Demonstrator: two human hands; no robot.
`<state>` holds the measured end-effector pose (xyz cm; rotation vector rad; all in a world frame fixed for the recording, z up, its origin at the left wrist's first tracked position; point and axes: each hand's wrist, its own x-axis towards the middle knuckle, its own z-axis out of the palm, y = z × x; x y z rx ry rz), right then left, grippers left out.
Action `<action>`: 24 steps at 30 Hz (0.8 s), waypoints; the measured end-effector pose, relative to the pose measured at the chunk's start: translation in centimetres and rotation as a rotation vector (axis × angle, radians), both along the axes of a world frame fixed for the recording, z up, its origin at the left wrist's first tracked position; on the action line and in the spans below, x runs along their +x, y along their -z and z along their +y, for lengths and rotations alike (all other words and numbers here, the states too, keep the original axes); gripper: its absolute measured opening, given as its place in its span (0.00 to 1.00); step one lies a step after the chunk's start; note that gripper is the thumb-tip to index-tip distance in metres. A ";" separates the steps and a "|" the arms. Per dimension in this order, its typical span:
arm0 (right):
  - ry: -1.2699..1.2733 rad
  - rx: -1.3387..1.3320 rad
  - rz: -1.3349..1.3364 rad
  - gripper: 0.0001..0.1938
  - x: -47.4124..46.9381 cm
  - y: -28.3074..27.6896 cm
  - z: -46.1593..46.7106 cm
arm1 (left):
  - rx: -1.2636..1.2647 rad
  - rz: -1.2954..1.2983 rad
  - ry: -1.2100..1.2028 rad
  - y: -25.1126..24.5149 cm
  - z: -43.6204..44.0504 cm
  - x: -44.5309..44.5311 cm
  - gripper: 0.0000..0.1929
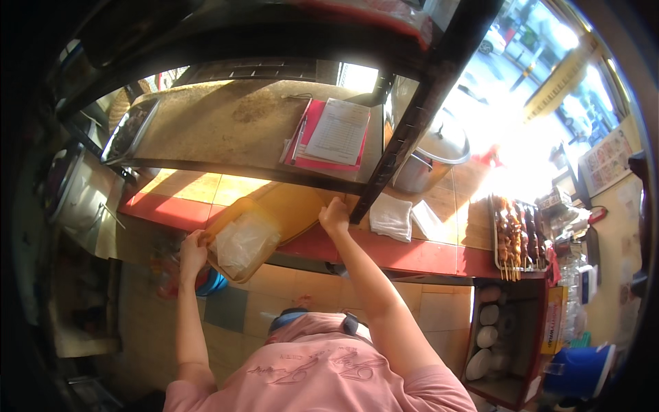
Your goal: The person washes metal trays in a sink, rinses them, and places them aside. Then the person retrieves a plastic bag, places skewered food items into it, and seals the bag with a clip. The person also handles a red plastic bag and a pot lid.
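My left hand [193,253] grips the near-left rim of a yellowish plastic container [225,216], which is tilted at the counter's red edge. White, translucent plastic bags [246,243] lie inside it. Behind it is a larger, flat yellow plastic piece [298,208], partly under the shelf. My right hand [335,216] is closed at the right edge of that yellow piece, beside the black shelf post; its fingertips are partly hidden. Folded white cloths [391,217] rest on the tiled counter [437,257], to the right of my right hand.
A black-framed shelf [226,129] crosses above the counter, holding a pink folder with papers [337,131] and a pen. Its slotted post [396,149] rises beside my right hand. A steel pot [430,159] and a tray of skewered meat [515,232] stand right; a blue bucket [579,371] is lower right.
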<state>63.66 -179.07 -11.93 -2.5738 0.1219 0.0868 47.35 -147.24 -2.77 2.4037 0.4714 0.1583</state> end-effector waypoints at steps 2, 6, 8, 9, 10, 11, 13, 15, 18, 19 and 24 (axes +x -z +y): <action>0.004 0.282 -0.040 0.09 -0.2 -0.5 -0.5 | -0.074 0.016 -0.052 0.0 0.1 -0.8 0.12; -0.017 0.477 -0.414 0.06 -3.3 -3.4 -1.6 | 0.003 0.048 -0.056 0.5 0.3 -1.6 0.13; 0.006 0.532 -0.514 0.05 -5.7 -5.6 -2.9 | -0.083 0.039 -0.066 0.8 0.3 -1.6 0.13; 0.029 0.532 -0.504 0.05 -7.1 -6.7 -3.6 | -0.018 0.013 -0.040 0.9 0.3 -1.5 0.13; 0.036 0.543 -0.507 0.05 -8.5 -7.7 -4.1 | 0.023 -0.007 -0.024 1.1 0.1 -1.4 0.13; 0.002 0.605 -0.591 0.05 -9.8 -8.6 -4.1 | 0.052 -0.018 -0.020 1.2 -0.2 -1.3 0.13; -0.133 0.575 -0.789 0.06 -11.3 -10.4 -4.4 | -0.153 -0.007 -0.032 1.8 -1.1 -0.4 0.12; -0.320 0.371 -1.031 0.06 -12.3 -12.1 -5.2 | -0.116 -0.047 0.015 2.6 -2.7 0.6 0.12; -0.646 0.198 -1.092 0.06 -13.4 -13.2 -5.0 | -0.200 -0.031 0.069 4.2 -5.4 2.5 0.13; -0.755 0.147 -1.120 0.06 -13.6 -13.2 -4.7 | -0.226 -0.026 0.082 4.8 -6.3 3.0 0.13; -1.096 0.167 -0.950 0.08 -14.0 -10.2 -2.2 | -0.724 -0.010 -0.040 5.8 -8.9 4.1 0.22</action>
